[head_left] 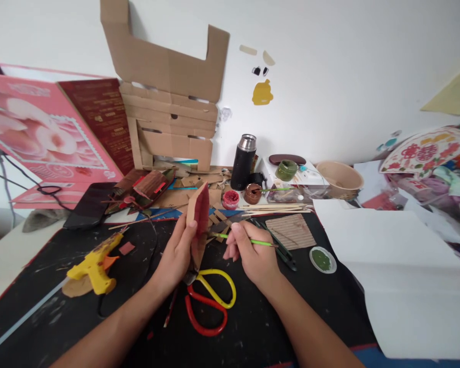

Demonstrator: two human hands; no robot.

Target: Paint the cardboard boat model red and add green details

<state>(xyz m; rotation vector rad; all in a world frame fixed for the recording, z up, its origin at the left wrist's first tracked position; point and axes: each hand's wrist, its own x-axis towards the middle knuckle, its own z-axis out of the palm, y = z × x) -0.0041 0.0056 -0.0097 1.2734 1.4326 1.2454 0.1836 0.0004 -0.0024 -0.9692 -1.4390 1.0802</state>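
Observation:
My left hand (179,250) grips a piece of cardboard (201,214) painted dark red on its right-hand face and holds it upright over the black mat. Between the thumb and fingers of my right hand (255,250) is a thin green paintbrush (249,240). The brush's tip points left, close to the painted face; whether it touches I cannot tell. Just below the cardboard lie scissors (210,306) with one yellow and one red handle, their blades mostly hidden. Small cardboard strips (216,220) are scattered behind the brush.
A yellow hot glue gun (95,266) lies at left, near a black phone (90,204). Behind stand a black thermos (244,163), a red paint jar (230,200) and a brown paint jar (253,193). A lid with green paint (322,259) and white paper (406,276) lie at right.

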